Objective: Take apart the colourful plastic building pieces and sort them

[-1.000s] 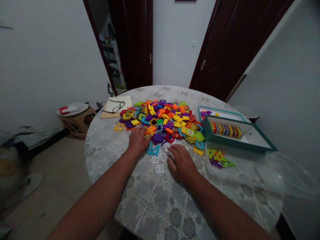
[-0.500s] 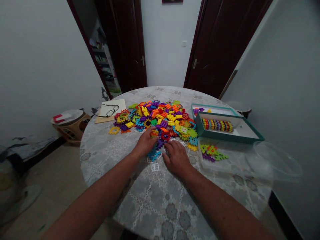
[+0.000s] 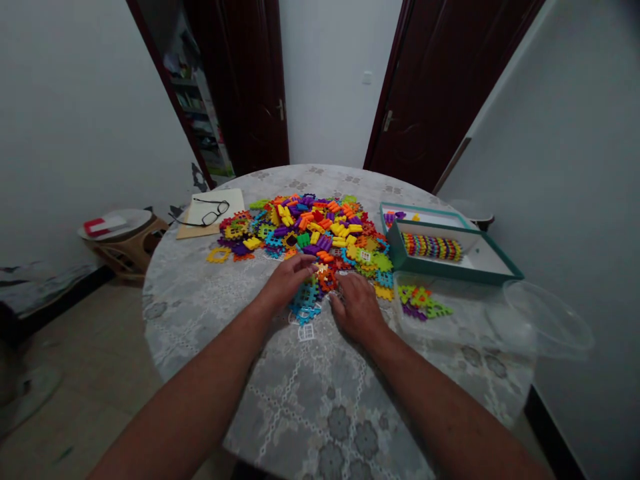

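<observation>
Both my hands are over the near edge of a big heap of colourful toothed plastic building pieces [image 3: 345,230]. My left hand [image 3: 286,285] has its thumb and fingers closed at a small orange-and-yellow bunch of toothed pieces [image 3: 325,272]; their exact number cannot be made out. On the other side of that bunch is my right hand [image 3: 359,305], fingers bent forward near red pieces and thumb held apart, with nothing visible in its grasp. Below the left fingers lie blue toothed pieces [image 3: 304,308]. A white window-shaped piece [image 3: 306,332] rests on the tablecloth close by.
To the right, a green-edged box [image 3: 450,270] holds a long row of stacked pieces. Its lid [image 3: 440,211] lies behind. In front is a clear plastic tub [image 3: 470,327] with several pieces, beside a clear lid [image 3: 555,320]. Eyeglasses [image 3: 210,217] lie on paper at left.
The bunch at my left fingers has shifted right, toward my right hand, and more orange shows between the hands. The whole view has tilted slightly.
</observation>
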Available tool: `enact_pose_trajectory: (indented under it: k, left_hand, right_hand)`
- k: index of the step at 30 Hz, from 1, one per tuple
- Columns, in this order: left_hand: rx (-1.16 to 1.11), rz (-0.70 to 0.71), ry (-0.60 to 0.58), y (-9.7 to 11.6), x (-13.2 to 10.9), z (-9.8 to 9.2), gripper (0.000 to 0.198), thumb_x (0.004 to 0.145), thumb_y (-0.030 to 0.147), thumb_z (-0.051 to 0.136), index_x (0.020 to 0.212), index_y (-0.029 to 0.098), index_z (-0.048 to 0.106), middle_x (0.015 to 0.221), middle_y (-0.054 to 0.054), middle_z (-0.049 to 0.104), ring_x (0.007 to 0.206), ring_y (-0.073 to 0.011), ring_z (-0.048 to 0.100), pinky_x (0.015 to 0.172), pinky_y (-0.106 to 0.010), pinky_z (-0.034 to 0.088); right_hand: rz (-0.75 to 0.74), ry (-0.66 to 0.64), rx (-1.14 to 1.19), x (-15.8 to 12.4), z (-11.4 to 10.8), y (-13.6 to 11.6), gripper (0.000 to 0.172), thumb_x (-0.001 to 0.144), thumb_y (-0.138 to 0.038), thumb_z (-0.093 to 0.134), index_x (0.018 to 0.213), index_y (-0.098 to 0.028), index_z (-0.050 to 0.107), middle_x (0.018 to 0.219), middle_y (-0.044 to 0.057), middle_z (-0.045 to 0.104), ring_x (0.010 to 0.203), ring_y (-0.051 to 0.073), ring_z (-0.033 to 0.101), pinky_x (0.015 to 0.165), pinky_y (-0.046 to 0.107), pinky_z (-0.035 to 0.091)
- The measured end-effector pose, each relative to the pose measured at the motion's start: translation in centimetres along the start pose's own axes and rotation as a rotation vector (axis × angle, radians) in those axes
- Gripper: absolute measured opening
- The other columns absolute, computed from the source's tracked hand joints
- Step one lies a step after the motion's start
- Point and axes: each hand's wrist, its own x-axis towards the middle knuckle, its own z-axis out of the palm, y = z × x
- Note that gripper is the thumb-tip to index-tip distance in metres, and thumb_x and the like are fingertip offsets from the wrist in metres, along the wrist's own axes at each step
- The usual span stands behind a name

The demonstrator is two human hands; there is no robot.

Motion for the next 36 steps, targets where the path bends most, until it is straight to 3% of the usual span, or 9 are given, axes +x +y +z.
enact_pose_trajectory:
  k: [3, 6, 12, 15, 18, 24, 30, 33, 36]
  left_hand:
    - [0.005, 0.038, -0.177, -0.4, 0.2, -0.6, 0.053, 0.074, 0.025, 0.077, 0.127, 0.021, 0.075, 0.117, -0.010, 0.081, 0.111, -0.0281, 0.076, 0.099, -0.043, 0.059]
    - [0.003, 0.068, -0.250, -0.9, 0.4, -1.0, 0.059, 0.069, 0.017, 0.074, 0.128, 0.022, 0.076, 0.120, -0.010, 0.080, 0.112, -0.0278, 0.076, 0.096, -0.041, 0.060]
    - [-0.019, 0.060, -0.270, -1.1, 0.5, -1.2, 0.053, 0.070, 0.012, 0.070, 0.122, 0.022, 0.078, 0.119, -0.010, 0.079, 0.114, -0.0277, 0.074, 0.101, -0.043, 0.057]
    - [-0.014, 0.037, -0.227, -1.0, 0.5, -1.0, 0.047, 0.074, 0.013, 0.069, 0.120, 0.022, 0.077, 0.121, -0.010, 0.078, 0.114, -0.0268, 0.073, 0.105, -0.044, 0.056]
    - [-0.059, 0.021, -0.189, -0.8, 0.4, -0.6, 0.046, 0.080, 0.016, 0.069, 0.124, 0.023, 0.076, 0.124, -0.010, 0.077, 0.115, -0.0272, 0.072, 0.105, -0.045, 0.055]
    - [-0.209, -0.032, -0.220, -0.3, -0.1, -0.1, 0.046, 0.087, 0.023, 0.067, 0.133, 0.024, 0.073, 0.130, -0.011, 0.077, 0.121, -0.0290, 0.070, 0.106, -0.046, 0.054]
    - [-0.187, 0.057, -0.313, -1.2, 0.3, 0.0, 0.054, 0.078, 0.007, 0.073, 0.128, 0.025, 0.074, 0.130, -0.010, 0.078, 0.117, -0.0251, 0.072, 0.104, -0.042, 0.056]
    - [-0.171, 0.054, -0.274, -1.5, 0.3, 0.0, 0.051, 0.079, 0.004, 0.069, 0.125, 0.024, 0.076, 0.126, -0.009, 0.079, 0.114, -0.0241, 0.073, 0.101, -0.042, 0.058]
    - [-0.104, 0.048, -0.239, -1.2, 0.2, -0.1, 0.056, 0.076, 0.000, 0.064, 0.125, 0.025, 0.077, 0.125, -0.009, 0.080, 0.115, -0.0255, 0.074, 0.099, -0.041, 0.060]
  right_hand:
    - [-0.010, -0.010, 0.014, 0.2, 0.1, 0.0, 0.050, 0.104, -0.029, 0.063, 0.152, -0.018, 0.058, 0.145, 0.017, 0.068, 0.139, 0.036, 0.055, 0.119, 0.055, 0.045]
    - [-0.018, -0.037, -0.002, 0.3, 0.1, 0.0, 0.048, 0.104, -0.029, 0.064, 0.151, -0.020, 0.060, 0.145, 0.016, 0.068, 0.141, 0.036, 0.054, 0.120, 0.055, 0.044]
    - [-0.039, -0.015, -0.001, 0.4, 0.3, 0.5, 0.023, 0.104, -0.029, 0.064, 0.124, -0.021, 0.073, 0.127, 0.015, 0.075, 0.125, 0.033, 0.063, 0.114, 0.053, 0.048]
    - [-0.075, 0.110, 0.058, 0.5, 0.1, 0.6, 0.029, 0.104, -0.026, 0.064, 0.132, -0.020, 0.069, 0.132, 0.016, 0.073, 0.126, 0.033, 0.064, 0.113, 0.053, 0.049]
    - [-0.155, 0.149, 0.107, 0.4, -0.4, 0.3, 0.039, 0.104, -0.024, 0.063, 0.143, -0.020, 0.062, 0.138, 0.015, 0.071, 0.130, 0.032, 0.064, 0.114, 0.053, 0.050]
    - [-0.221, 0.038, 0.065, 0.6, -0.4, -0.7, 0.045, 0.101, -0.014, 0.060, 0.146, -0.021, 0.063, 0.149, 0.015, 0.067, 0.136, 0.033, 0.061, 0.116, 0.056, 0.048]
    - [-0.230, -0.012, 0.092, 0.9, -0.3, -1.3, 0.049, 0.099, -0.011, 0.056, 0.146, -0.021, 0.063, 0.159, 0.016, 0.060, 0.141, 0.032, 0.057, 0.117, 0.055, 0.049]
    - [-0.184, 0.037, 0.045, 0.5, -1.2, -2.1, 0.041, 0.100, -0.016, 0.057, 0.140, -0.019, 0.066, 0.147, 0.019, 0.064, 0.135, 0.033, 0.059, 0.114, 0.054, 0.050]
    - [-0.155, -0.036, -0.046, -0.5, -2.1, -3.3, 0.026, 0.104, -0.031, 0.062, 0.125, -0.017, 0.070, 0.116, 0.017, 0.073, 0.112, 0.032, 0.066, 0.102, 0.049, 0.054]
